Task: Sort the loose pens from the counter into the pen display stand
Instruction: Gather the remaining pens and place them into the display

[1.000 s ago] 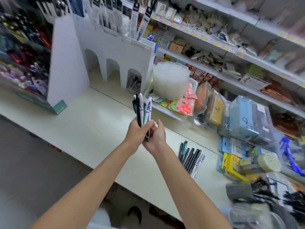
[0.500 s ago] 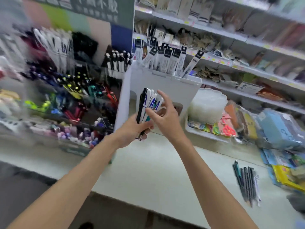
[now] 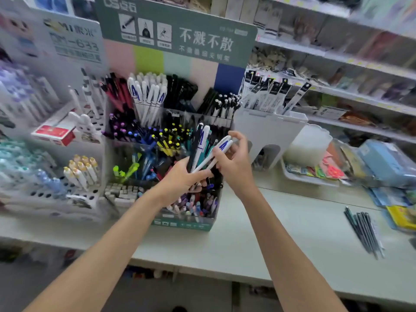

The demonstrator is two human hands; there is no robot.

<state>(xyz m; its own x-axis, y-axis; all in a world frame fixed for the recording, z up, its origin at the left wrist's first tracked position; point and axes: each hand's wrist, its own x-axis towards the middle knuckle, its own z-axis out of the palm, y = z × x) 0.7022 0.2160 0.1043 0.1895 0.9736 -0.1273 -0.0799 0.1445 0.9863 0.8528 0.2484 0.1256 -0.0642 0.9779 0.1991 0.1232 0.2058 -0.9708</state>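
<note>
My left hand (image 3: 180, 179) grips a bunch of pens (image 3: 200, 145), white, black and teal, held upright in front of the pen display stand (image 3: 180, 222). My right hand (image 3: 234, 165) pinches two white pens with blue marks (image 3: 221, 147) and tilts them away from the bunch. The stand has tiered compartments packed with coloured pens, and a back compartment holds matching white pens (image 3: 148, 95). A row of loose dark pens (image 3: 363, 230) lies on the counter (image 3: 281, 233) at the right.
A white refill rack (image 3: 267, 129) stands right of the stand, then a stack of clear plastic dishes (image 3: 308, 145) on a tray. Another white pen rack (image 3: 67, 176) sits at the left. Packaged goods (image 3: 387, 163) fill the counter's far right and the shelves behind.
My view and both hands swung left from the white rack to the pen display stand. My right hand has closed on two white pens and pulled them sideways from the bunch.
</note>
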